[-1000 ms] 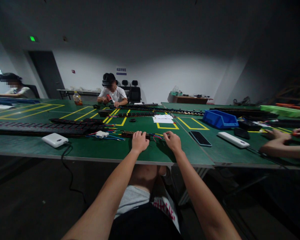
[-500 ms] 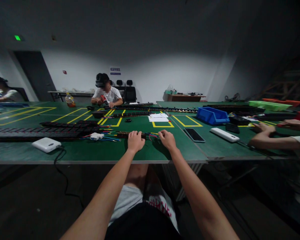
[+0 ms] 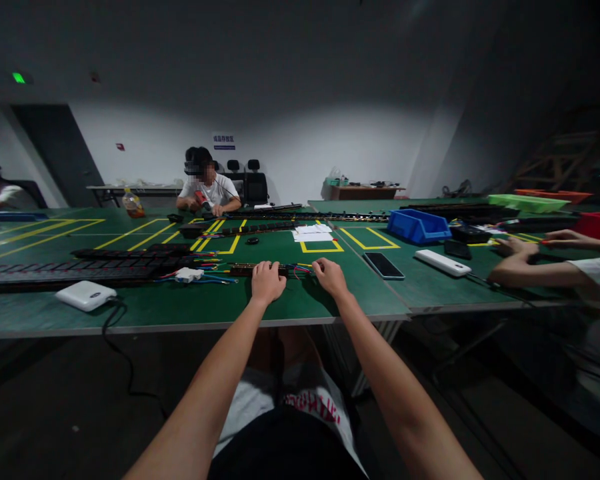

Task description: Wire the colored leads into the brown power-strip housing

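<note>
In the head view my left hand point(image 3: 269, 283) rests over a dark narrow strip point(image 3: 241, 270) on the green table, its fingers curled over the far side. Coloured thin wires point(image 3: 299, 269) come out of the strip's right end. At those wires my right hand point(image 3: 330, 276) is closed, thumb and fingers together in a pinch; the wire ends between the fingertips are too small to make out. Left of the strip, a white connector point(image 3: 189, 275) with red and blue cables lies beside long dark ribbed pieces point(image 3: 105, 268).
A phone point(image 3: 383, 265), a white power bank point(image 3: 442, 263) and a blue bin point(image 3: 419, 227) are to the right, near a co-worker's arms point(image 3: 530, 272). Another white power bank point(image 3: 86, 295) sits left. White papers point(image 3: 313, 233) lie beyond my hands. Across the table a person point(image 3: 211, 187) holds a red tool.
The camera view has turned slightly to the right, so everything sits a little further left. My hands keep nearly the same pose at the strip and its wires.
</note>
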Demonstrator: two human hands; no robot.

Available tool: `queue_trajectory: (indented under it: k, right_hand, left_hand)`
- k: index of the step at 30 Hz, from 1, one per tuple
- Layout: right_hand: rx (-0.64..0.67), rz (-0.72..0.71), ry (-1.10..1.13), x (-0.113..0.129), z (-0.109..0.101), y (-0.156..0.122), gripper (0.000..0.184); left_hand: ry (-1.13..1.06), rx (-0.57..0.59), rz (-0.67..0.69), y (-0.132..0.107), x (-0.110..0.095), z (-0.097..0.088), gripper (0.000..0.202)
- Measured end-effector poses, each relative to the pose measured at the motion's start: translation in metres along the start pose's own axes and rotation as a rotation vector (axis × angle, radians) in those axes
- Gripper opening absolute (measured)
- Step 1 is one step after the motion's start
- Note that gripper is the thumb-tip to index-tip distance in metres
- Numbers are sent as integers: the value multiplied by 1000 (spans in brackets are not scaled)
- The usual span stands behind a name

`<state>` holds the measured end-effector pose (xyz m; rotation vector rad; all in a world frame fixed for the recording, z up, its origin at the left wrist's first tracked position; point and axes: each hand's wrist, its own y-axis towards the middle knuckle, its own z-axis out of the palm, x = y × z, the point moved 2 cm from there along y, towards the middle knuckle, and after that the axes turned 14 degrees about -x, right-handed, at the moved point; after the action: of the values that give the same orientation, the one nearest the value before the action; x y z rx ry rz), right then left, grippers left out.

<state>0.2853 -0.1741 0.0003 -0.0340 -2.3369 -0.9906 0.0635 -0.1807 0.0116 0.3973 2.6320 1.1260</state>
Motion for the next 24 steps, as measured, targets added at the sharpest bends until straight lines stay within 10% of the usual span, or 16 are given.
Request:
queue_trajectory:
  k: [24]
  right_hand:
    - [14, -21, -1, -3, 2, 2, 29]
  left_hand:
    - [14, -2, 25, 3, 3, 8, 39]
